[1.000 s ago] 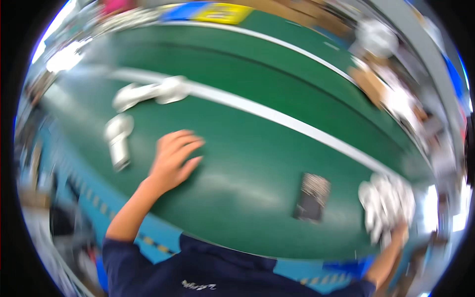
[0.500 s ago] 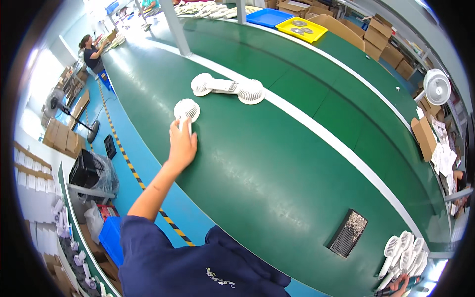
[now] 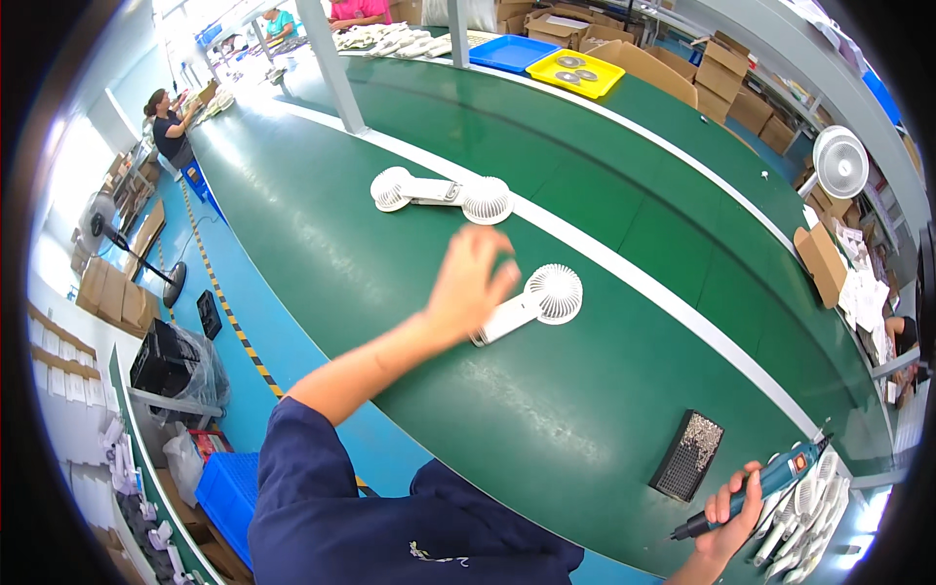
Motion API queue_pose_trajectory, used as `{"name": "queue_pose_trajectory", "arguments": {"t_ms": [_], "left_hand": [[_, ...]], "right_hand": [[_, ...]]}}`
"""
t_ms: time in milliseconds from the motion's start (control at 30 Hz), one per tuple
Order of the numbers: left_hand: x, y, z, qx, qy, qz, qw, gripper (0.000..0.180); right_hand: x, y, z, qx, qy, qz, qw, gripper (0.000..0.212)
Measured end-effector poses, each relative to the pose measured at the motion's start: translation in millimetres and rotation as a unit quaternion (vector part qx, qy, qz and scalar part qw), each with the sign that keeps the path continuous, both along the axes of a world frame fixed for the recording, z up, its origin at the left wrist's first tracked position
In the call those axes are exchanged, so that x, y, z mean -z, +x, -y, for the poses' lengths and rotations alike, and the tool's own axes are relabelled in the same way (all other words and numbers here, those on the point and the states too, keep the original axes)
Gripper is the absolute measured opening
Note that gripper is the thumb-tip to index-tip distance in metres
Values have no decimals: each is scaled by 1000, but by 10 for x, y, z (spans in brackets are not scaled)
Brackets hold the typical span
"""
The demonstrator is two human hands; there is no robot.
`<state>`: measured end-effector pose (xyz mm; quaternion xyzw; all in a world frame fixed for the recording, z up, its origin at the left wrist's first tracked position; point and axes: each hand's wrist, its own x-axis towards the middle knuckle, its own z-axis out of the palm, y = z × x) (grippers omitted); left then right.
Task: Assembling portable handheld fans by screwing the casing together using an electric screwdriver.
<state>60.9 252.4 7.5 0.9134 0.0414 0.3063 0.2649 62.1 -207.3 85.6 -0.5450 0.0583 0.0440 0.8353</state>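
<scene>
Green worktop (image 3: 526, 409) bears a white, round-grilled fan (image 3: 556, 293), left hand (image 3: 468, 285) released, right hand (image 3: 733, 514) gripping a screwdriver (image 3: 786, 471).

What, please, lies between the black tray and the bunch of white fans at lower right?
In the head view, the right hand, gripping a teal tool, appears between the black tray and the white fans.

Along the far edge of the worktop (image 3: 468, 429), a blue tray (image 3: 509, 54) lies beside a yellow tray (image 3: 606, 74) bearing round grey discs (image 3: 585, 74), with open cardboard boxes (image 3: 721, 80) behind and a white round fan (image 3: 840, 163) farther right. At left, a person in dark clothing (image 3: 170, 129) sits on a blue stool (image 3: 194, 179). On the blue floor (image 3: 239, 268) stand a black pedestal fan (image 3: 98, 219), stacked brown cartons (image 3: 117, 292) and, nearer, a blue crate (image 3: 229, 497), with black-and-yellow striped tape (image 3: 228, 300) running past.
</scene>
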Motion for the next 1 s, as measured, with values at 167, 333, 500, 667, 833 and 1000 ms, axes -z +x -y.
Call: {"name": "queue_pose_trajectory", "arguments": {"t_ms": [167,333,500,667,833,1000], "left_hand": [[-137,252,-1171,-283,197,-196,918,57],[-243,-84,-1303,-137,224,-91,961,43],[-612,-241,-721,111,275,27,955,32],[-403,278,-458,313,247,-78,914,44],[-394,409,-223,352,58,-228,906,55],[-471,-248,238,244,-59,-261,932,60]], "right_hand": [[14,-82,-276,9,-14,-18,1000,20],[55,-111,-366,4,-27,-25,999,20],[19,-82,-426,0,-30,-34,999,18],[-49,-54,-456,-8,9,-29,999,18],[-59,-47,-403,-2,-6,-41,999,18],[-70,80,-451,75,40,93,992,23]]}}
